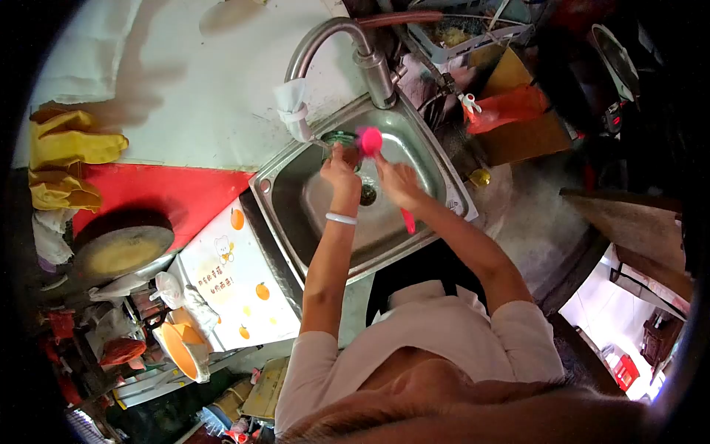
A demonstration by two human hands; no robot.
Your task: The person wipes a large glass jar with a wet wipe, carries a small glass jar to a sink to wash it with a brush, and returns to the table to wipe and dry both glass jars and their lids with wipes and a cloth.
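Over the steel sink (pixel 296 243), my left hand (pixel 341 176) is closed around a green, glassy-looking container (pixel 339 138); part of it is hidden by the fingers. My right hand (pixel 398 182) grips a pink brush (pixel 409 220). Its round pink head is blurred and sits against or very close to the container's right side; contact cannot be made out. The curved metal faucet (pixel 330 28) ends in a white wrapped spout (pixel 293 111), just above and left of the container.
A dark drain (pixel 367 194) lies at the sink's bottom. Yellow rubber gloves (pixel 78 148) hang at the far left, above a round board (pixel 122 250). An orange-patterned white panel (pixel 240 285) stands left of the sink. Cardboard (pixel 529 140) with a red bag (pixel 510 109) is on the right.
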